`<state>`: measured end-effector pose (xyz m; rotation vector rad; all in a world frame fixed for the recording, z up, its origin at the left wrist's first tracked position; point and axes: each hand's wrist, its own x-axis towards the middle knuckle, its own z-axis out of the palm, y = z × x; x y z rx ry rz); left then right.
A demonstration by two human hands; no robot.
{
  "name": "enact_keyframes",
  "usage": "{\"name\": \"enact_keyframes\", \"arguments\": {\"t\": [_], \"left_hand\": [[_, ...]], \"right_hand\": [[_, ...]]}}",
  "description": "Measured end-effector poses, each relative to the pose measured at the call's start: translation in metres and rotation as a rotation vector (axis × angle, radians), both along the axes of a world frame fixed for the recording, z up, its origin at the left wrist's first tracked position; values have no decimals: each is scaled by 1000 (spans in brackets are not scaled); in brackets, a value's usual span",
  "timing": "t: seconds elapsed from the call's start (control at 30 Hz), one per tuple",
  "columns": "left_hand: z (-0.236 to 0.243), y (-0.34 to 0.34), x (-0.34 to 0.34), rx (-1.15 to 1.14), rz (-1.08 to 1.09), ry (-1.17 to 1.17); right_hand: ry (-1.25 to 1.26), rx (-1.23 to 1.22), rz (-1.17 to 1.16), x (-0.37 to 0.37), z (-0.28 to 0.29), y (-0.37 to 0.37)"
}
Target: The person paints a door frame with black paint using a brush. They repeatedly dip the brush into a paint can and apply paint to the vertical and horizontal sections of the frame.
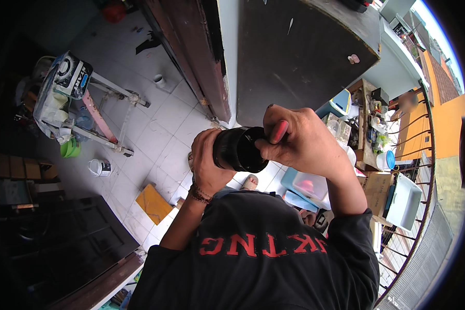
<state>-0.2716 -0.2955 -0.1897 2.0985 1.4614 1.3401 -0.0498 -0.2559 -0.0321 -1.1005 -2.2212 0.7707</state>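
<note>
Near the middle, my left hand (pixel 206 163) is closed round the side of a black hollow cylinder (pixel 227 149). Its open mouth faces right, toward my right hand (pixel 305 138). Gripped in that hand is a small tool with a red handle end (pixel 279 132), which pokes out of the fist. What the rest of the tool looks like is hidden by my fingers. The thumb and fingertips of my right hand reach to the cylinder's rim, partly inside the mouth. The inside is too dark to make out in detail.
A dark cabinet (pixel 294 62) stands ahead, beside a brown door frame (pixel 191 46). On the left are a metal stand (pixel 124 98), a small white bucket (pixel 99 167) and a yellow-brown board (pixel 153 204) on the tiled floor. Right of me are plastic bins (pixel 305 183) and a railing (pixel 430 150).
</note>
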Motion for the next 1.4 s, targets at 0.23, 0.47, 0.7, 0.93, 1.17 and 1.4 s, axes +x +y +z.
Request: {"name": "enact_keyframes", "arguments": {"t": [0.23, 0.47, 0.7, 0.93, 1.17, 1.4], "left_hand": [[-11, -3, -3, -87, 29, -24], [-15, 2, 3, -226, -44, -82], [-20, -3, 26, -336, -149, -280], [-26, 1, 38, -357, -255, -228], [-28, 3, 41, -389, -266, -245], [-44, -3, 25, -406, -251, -239]], "right_hand": [[428, -297, -246, 29, -15, 3], [1234, -547, -293, 57, -79, -8], [1564, -891, -343, 61, -130, -25], [1601, -866, -373, 74, -135, -41], [1599, -882, -367, 70, -139, -46], [1631, -908, -354, 64, -142, -44]]}}
